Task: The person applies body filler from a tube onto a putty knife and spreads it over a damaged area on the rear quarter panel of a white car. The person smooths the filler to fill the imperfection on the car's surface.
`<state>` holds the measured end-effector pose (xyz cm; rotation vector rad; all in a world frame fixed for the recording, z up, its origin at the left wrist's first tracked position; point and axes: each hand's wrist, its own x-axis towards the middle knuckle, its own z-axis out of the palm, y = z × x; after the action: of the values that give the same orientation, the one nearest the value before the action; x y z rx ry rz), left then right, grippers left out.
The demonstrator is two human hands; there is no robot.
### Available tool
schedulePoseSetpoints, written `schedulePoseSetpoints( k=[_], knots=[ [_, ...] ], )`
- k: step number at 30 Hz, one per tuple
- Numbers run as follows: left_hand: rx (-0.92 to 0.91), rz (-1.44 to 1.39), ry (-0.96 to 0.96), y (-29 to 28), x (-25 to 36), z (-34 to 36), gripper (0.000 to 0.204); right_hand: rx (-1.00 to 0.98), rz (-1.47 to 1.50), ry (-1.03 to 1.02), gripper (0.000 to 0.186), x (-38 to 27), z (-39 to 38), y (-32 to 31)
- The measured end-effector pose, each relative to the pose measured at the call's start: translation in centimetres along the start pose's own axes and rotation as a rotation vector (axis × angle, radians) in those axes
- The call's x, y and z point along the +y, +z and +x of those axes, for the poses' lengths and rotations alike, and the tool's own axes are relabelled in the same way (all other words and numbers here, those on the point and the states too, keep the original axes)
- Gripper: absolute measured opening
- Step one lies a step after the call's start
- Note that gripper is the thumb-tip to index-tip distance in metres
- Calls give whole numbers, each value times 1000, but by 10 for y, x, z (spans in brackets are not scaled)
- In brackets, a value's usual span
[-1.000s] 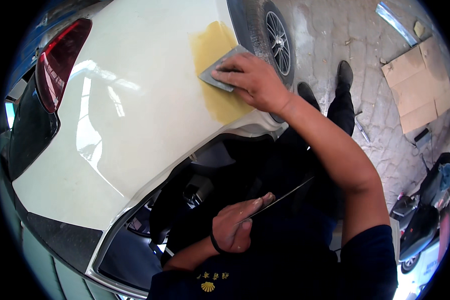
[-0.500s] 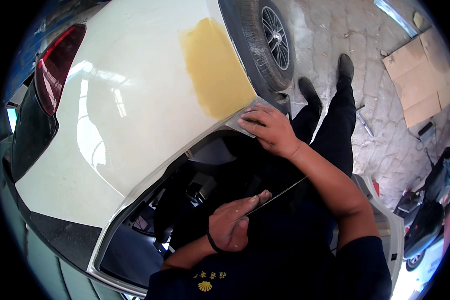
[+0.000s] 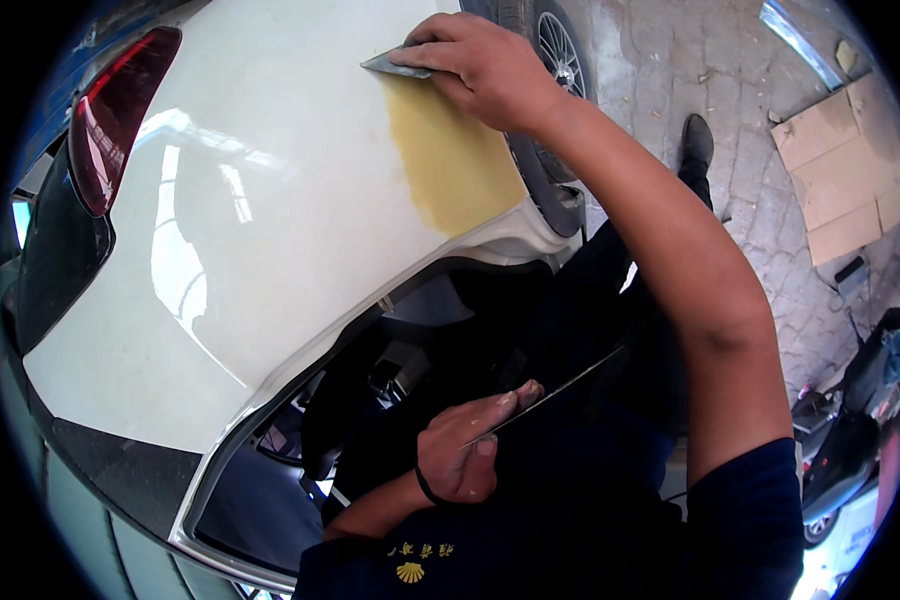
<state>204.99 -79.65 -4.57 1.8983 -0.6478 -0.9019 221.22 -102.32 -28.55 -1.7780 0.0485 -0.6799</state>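
My right hand (image 3: 475,68) is closed on a flat grey putty spreader (image 3: 400,66), whose edge lies at the far end of a yellow filler patch (image 3: 455,165). The patch covers part of a white car body panel (image 3: 300,190) above the wheel. Close to my body, my left hand (image 3: 470,445) grips a thin flat plate (image 3: 555,393) seen nearly edge-on. Its faces are hard to make out. Pale smears mark the left fingers.
An open door frame (image 3: 300,375) lies between me and the panel. A red tail light (image 3: 120,120) is at the left, a wheel (image 3: 558,50) beyond the patch. Flattened cardboard (image 3: 845,165) lies on the paved floor at right, above a dark motorbike (image 3: 855,430).
My right hand has moved the spreader from the patch's near edge, by the door frame, to its far end. My left hand with the plate has stayed almost still.
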Motion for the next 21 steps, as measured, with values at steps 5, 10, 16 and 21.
schedulePoseSetpoints(
  k=[5, 10, 16, 21],
  knots=[
    [-7, -13, -17, -2, -5, 4, 40, -30, -19, 28, 52, -15, -60, 16],
    [-37, 8, -28, -4, -9, 3, 39, -45, 29, 91, 52, -49, -130, 26],
    [-42, 6, -37, -2, -10, 1, 40, 8, 25, 208, 51, -81, -197, 46],
    [-19, 68, -57, 2, -4, -5, 38, -55, 90, 312, 48, -97, -228, 19]
  ],
)
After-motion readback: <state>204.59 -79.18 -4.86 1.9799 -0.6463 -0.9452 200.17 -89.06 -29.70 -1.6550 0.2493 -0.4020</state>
